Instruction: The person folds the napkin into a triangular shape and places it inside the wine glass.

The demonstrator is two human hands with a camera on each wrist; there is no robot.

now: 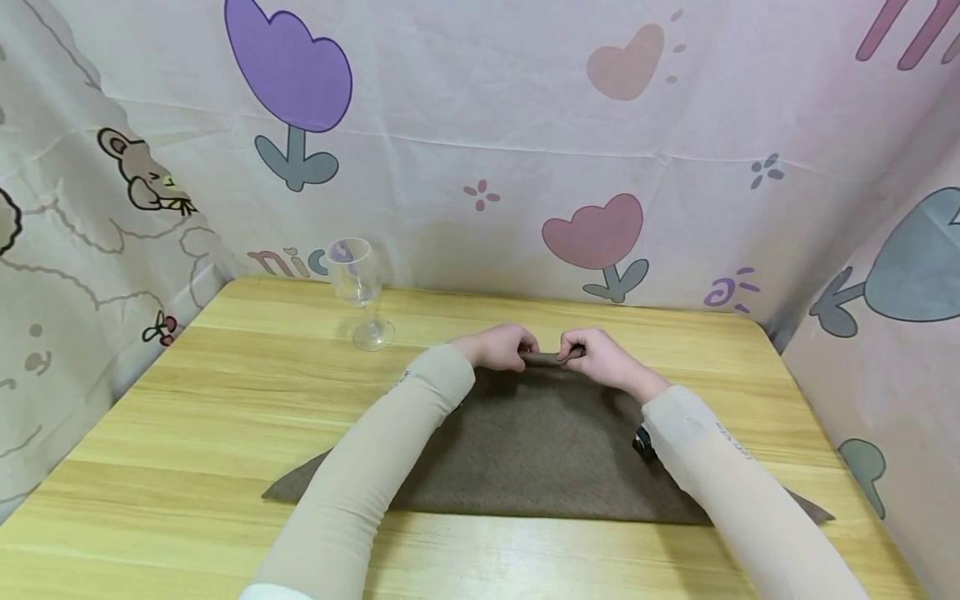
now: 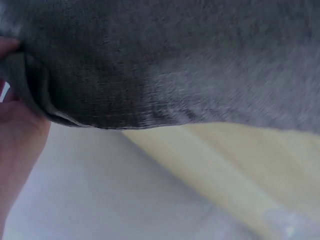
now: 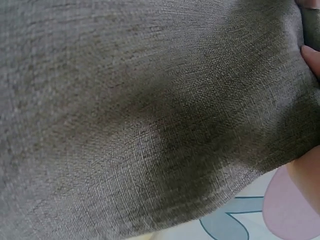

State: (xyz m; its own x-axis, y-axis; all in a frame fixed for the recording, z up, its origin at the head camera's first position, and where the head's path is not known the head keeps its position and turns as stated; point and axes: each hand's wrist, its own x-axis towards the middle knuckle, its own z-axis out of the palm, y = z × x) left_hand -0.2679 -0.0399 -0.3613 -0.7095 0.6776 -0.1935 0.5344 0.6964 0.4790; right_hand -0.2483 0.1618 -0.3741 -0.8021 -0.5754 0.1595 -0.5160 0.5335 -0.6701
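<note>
A brown cloth [image 1: 540, 450] lies on the wooden table, its long straight edge toward me and a pointed corner out to each side. At its far edge the fabric is turned over into a narrow fold. My left hand [image 1: 501, 346] pinches one end of that fold, and my right hand [image 1: 600, 358] pinches the other a short way off. In the left wrist view the cloth [image 2: 165, 65] curls between thumb and fingers. Woven fabric [image 3: 150, 115] fills most of the right wrist view, with fingertips [image 3: 312, 60] at its right edge.
An upright clear wine glass [image 1: 356, 279] stands at the back left of the table [image 1: 187, 400], beyond my left hand. A printed curtain [image 1: 465, 108] hangs behind the table and along both sides.
</note>
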